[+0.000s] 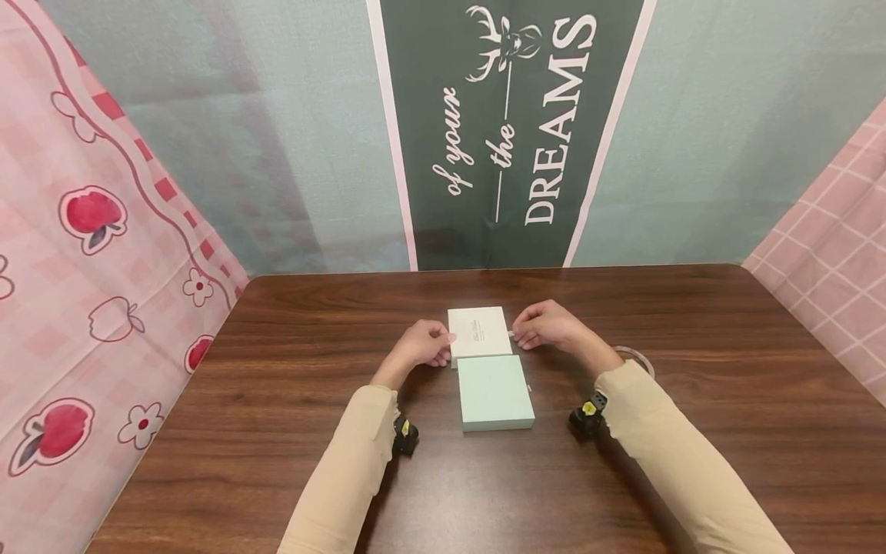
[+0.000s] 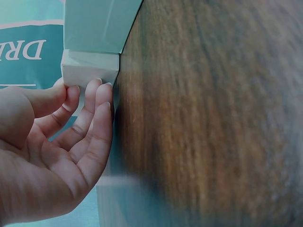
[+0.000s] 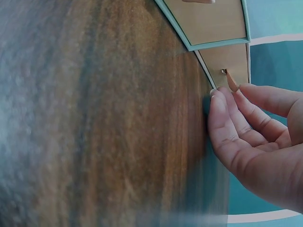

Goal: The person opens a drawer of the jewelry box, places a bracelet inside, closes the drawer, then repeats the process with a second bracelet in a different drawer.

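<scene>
A flat white box [image 1: 479, 331] with small dark print on its lid lies on the table. My left hand [image 1: 424, 343] holds its left side, thumb at the top edge and fingertips against the end, as the left wrist view shows on the white box [image 2: 90, 71]. At the opposite end, my right hand [image 1: 547, 325] pinches a short ribbon tab [image 3: 232, 81] that comes out of the box's end face. Directly in front of the white box lies a mint-green box [image 1: 494, 391], with a small tab [image 1: 529, 388] on its right side.
The brown wood-grain table [image 1: 277, 431] carries both boxes. Behind it hangs a pale green cloth with a dark lettered panel [image 1: 512, 138]. A pink patterned cloth [image 1: 97, 308] is at the left, and a pink checked one [image 1: 831, 285] at the right.
</scene>
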A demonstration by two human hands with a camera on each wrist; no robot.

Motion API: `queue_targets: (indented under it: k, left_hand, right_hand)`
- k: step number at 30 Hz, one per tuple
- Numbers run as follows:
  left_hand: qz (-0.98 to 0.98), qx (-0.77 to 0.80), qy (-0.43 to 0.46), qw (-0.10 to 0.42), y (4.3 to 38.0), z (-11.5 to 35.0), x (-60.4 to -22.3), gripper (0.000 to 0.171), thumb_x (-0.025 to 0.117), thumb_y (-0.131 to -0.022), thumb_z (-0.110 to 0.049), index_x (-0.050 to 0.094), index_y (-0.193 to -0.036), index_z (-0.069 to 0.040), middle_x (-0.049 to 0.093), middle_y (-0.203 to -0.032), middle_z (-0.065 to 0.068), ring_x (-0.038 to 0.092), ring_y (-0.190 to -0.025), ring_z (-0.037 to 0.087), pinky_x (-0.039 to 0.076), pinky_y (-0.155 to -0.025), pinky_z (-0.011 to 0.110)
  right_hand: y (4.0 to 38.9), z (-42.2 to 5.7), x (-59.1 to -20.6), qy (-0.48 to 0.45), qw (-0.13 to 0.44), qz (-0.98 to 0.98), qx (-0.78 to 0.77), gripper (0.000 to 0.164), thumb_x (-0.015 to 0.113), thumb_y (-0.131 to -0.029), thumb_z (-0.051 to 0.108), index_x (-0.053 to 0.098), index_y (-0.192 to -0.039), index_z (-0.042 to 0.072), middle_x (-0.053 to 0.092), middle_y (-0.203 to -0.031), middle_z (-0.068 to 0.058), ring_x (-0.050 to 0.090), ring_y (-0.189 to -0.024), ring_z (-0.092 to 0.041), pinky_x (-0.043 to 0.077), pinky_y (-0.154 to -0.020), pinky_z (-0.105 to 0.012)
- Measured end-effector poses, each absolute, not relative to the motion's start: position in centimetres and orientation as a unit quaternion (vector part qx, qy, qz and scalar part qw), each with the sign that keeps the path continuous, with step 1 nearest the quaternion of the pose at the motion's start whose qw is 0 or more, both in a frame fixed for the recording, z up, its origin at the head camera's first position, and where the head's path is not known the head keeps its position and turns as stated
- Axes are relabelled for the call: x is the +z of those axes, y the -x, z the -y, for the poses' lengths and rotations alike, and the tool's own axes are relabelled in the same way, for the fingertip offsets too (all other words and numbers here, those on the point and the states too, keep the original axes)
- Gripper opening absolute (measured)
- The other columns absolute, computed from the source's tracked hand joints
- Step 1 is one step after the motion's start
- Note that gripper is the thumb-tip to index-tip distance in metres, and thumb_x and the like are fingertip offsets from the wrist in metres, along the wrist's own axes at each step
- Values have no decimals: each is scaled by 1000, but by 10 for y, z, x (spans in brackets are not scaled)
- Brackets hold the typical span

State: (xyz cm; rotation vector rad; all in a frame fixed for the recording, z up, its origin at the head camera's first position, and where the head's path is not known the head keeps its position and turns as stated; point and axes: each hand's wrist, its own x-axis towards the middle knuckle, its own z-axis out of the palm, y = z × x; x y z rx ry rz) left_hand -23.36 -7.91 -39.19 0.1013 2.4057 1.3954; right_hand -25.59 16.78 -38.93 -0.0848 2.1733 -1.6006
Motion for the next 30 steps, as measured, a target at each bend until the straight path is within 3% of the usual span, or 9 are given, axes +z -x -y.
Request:
queue_targets:
  k: [30]
  left_hand:
    - [-850, 495, -32, 176, 232, 78, -392, 22, 58, -91, -17, 54, -74, -2, 59, -63, 8, 56, -54, 15, 51, -55, 26]
  right_hand:
    - [253, -165, -397, 29, 191, -802, -566, 12, 57, -84, -7, 59, -94, -14, 61, -75, -13, 60, -62, -19, 54, -64, -32]
